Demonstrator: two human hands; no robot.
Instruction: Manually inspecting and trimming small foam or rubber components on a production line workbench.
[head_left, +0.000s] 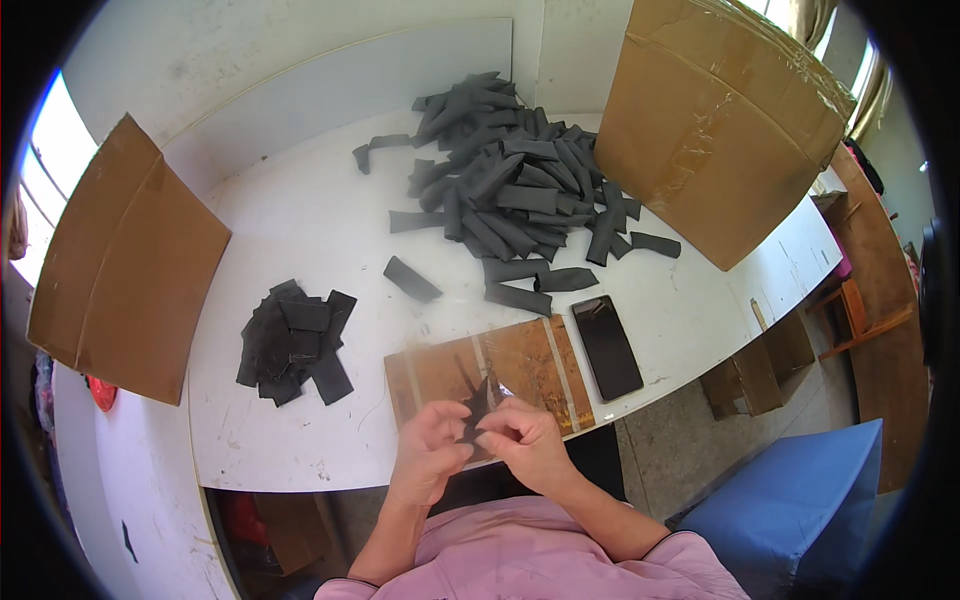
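Observation:
Over the near edge of a brown board [420, 380], my left hand [430, 452] and my right hand [525, 443] come close together. Both pinch a small dark grey piece of fabric [476, 418] between thumb and fingers. A thin, pointed dark part rises above the fingertips; I cannot make out whether it is fabric or a tool. Beyond the board lies a big heap of dark grey fabric tubes [520, 190], with a few loose ones nearer me. To the left is a smaller pile of flat dark pieces [295, 340].
A black phone [606, 347] lies right of the board on the white table [330, 220]. One cardboard box [720, 120] stands at the far right, another [130, 260] at the left. A blue sheet-like object [790, 510] is beside me at lower right.

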